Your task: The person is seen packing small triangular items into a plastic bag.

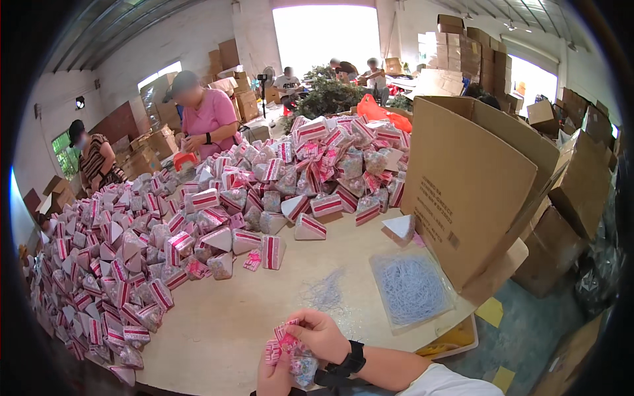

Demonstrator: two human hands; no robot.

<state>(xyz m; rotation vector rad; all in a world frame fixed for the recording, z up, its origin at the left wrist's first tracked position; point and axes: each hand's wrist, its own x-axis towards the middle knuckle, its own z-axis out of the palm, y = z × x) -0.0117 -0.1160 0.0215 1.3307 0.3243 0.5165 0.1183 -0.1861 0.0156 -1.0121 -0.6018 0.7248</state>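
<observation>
Head view shows your right hand point(321, 334) and left hand point(274, 376) both pinching one small clear plastic packet with a pink-and-white card header point(288, 353) above the round beige table point(218, 330).

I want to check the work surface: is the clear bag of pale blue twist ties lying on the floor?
No, the clear bag of pale blue twist ties lies on the round table, beside the large open cardboard box.

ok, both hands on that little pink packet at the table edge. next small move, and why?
Probably pick one tie from the clear bag of thin white ties. The right hand and left hand pinch the pink-topped packet together, its top looks folded, and loose ties lie just beyond. Whether it is already tied cannot be told.
</observation>
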